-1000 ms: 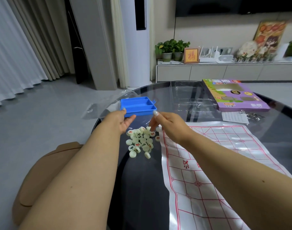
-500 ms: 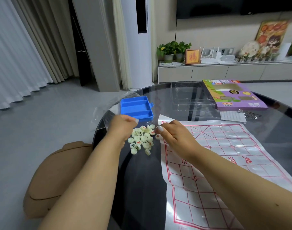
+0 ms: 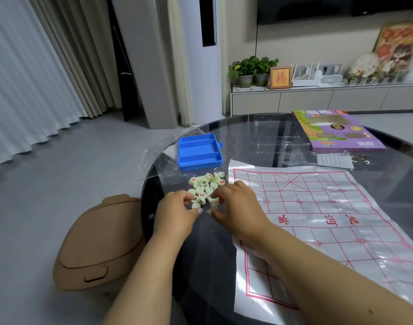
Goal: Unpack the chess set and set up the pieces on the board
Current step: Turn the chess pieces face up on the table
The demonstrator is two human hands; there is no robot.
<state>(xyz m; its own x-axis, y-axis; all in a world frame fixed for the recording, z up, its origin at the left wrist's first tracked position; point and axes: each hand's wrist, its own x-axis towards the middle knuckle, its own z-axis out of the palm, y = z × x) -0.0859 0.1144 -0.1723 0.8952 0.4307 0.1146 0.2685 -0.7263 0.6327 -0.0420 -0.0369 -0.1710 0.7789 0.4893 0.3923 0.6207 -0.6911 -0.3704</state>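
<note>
A pile of small cream round chess pieces [image 3: 206,184] with red and black characters lies on the dark glass table [image 3: 388,184], just in front of an empty blue tray [image 3: 199,152]. My left hand [image 3: 177,213] is at the pile's near edge, thumb and forefinger curled round a piece. My right hand [image 3: 238,202] is close beside it, fingers curled over pieces at the pile's near right side. The white plastic board sheet [image 3: 318,219] with a red grid lies flat to the right with no pieces on it.
A purple game box [image 3: 337,134] and a clear plastic insert [image 3: 276,134] sit at the back of the table. A leaflet [image 3: 333,160] and keys [image 3: 360,158] lie near the box. A clear bag [image 3: 163,156] hangs over the left rim. A tan stool [image 3: 97,245] stands on the floor to the left.
Both hands have come back from the blue tray and dropped onto the near side of the pile, closing on pieces. The view has tilted and moved closer.
</note>
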